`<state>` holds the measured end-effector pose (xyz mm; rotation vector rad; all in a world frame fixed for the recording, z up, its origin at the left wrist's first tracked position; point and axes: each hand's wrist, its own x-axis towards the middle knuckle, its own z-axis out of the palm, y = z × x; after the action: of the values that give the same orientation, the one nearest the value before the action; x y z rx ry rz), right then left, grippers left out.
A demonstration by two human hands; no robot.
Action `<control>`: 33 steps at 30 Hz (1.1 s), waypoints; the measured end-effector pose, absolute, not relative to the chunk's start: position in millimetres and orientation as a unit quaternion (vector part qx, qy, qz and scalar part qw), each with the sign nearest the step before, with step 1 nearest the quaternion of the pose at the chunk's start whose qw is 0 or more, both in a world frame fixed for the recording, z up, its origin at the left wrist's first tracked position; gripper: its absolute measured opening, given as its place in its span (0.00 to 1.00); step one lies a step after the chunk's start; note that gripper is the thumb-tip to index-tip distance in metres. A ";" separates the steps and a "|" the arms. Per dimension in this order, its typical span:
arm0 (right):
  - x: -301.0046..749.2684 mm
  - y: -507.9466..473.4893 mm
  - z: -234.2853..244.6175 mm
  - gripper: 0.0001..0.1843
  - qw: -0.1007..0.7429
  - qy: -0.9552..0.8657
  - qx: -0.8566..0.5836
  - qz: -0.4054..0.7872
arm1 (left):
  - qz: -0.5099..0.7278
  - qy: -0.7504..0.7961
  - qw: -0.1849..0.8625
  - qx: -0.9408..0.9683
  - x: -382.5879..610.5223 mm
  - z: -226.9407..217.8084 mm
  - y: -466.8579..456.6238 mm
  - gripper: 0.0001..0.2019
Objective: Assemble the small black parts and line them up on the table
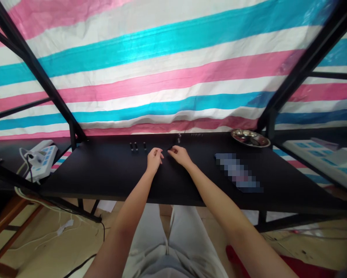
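My right hand (179, 154) is closed in a pinch on a small black piece (170, 148), mostly hidden by the fingers. To its left, just above the black table, my left hand (155, 159) has loosely bent fingers set apart, with nothing visible in them. Three small black cylinders with silvery ends stand in a row left of that hand: one (131, 146), a second (136, 146) and a third (145, 146) nearest the hand. Beyond my right hand lie small clear pieces (179, 138), too small to name. Several more tiny clear pieces (196, 135) line the back edge.
A shiny metal dish (250, 139) sits at the table's (104, 173) back right. Nearer lies a blurred blue flat item (237, 172). Power strips (47, 160) with cables rest at far left. Black metal posts (266, 119) flank the table, with striped sheeting (167, 85) behind.
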<state>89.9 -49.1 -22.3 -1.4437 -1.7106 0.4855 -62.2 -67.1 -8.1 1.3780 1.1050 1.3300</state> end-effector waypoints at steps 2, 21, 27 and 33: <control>97.2 -35.3 -22.1 0.08 0.402 -0.651 -0.626 0.152 | 0.541 0.456 0.446 0.548 -62.9 -8.4 -66.0 0.10; 107.8 8.5 -17.2 0.10 0.237 -0.603 -0.753 0.119 | 0.518 0.476 0.444 0.555 -63.1 -9.2 -65.3 0.08; 107.4 9.4 -16.6 0.10 0.220 -0.613 -0.750 0.113 | 0.517 0.479 0.436 0.560 -62.9 -8.2 -65.8 0.08; 117.8 9.8 -16.1 0.09 0.205 -0.623 -0.745 0.125 | 0.513 0.479 0.435 0.563 -62.9 -10.4 -65.0 0.08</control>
<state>117.8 9.8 -16.1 -2.0770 -1.7367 0.3472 -62.9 -65.0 -10.4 1.4021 1.1929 1.2778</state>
